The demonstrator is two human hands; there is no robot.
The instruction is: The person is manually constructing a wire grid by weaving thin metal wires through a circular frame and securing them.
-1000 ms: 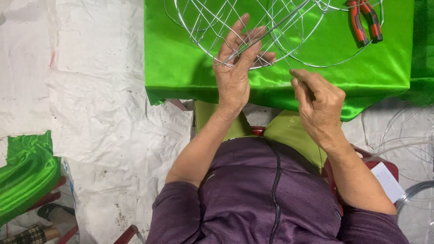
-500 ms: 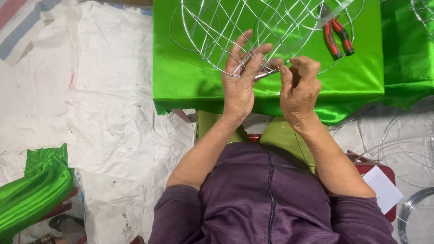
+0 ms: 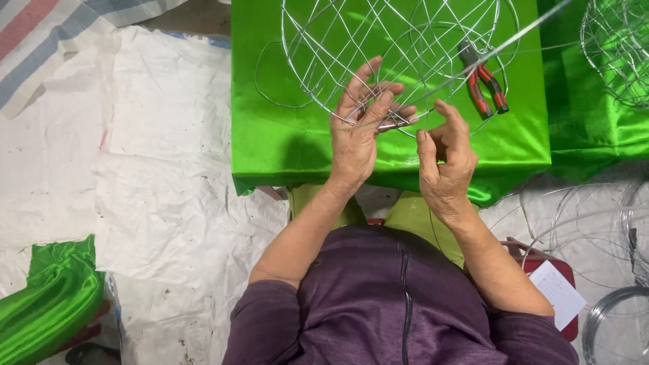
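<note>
- Wire frame [image 3: 399, 54]: round, dome-like cage of thin silvery wire, many strands crossing in an open lattice. It rests on a table covered in shiny green cloth [image 3: 284, 149], its near rim just above the hands.
- Left hand [image 3: 358, 132]: fingers spread and laid over the frame's near rim, fingertips hooked among the strands; it grips the wire lattice.
- Right hand [image 3: 446, 162]: held just right of the left hand, fingers half curled, thumb and forefinger close together. A long straight wire [image 3: 487, 51] runs from the hands up to the upper right; I cannot tell whether the fingers pinch it.
- Pliers [image 3: 483, 81]: red handles, lying on the green cloth under the frame's right side, apart from both hands.
- Second wire frame [image 3: 618, 54]: same lattice make, on green cloth at the far right.
- Containers: none seen holding anything.
- Loose wire hoops [image 3: 608, 223]: lying on the floor at right, beside a white paper slip [image 3: 558, 294].
- Floor: white sheeting [image 3: 155, 189]; folded green fabric [image 3: 47, 304] at lower left.
</note>
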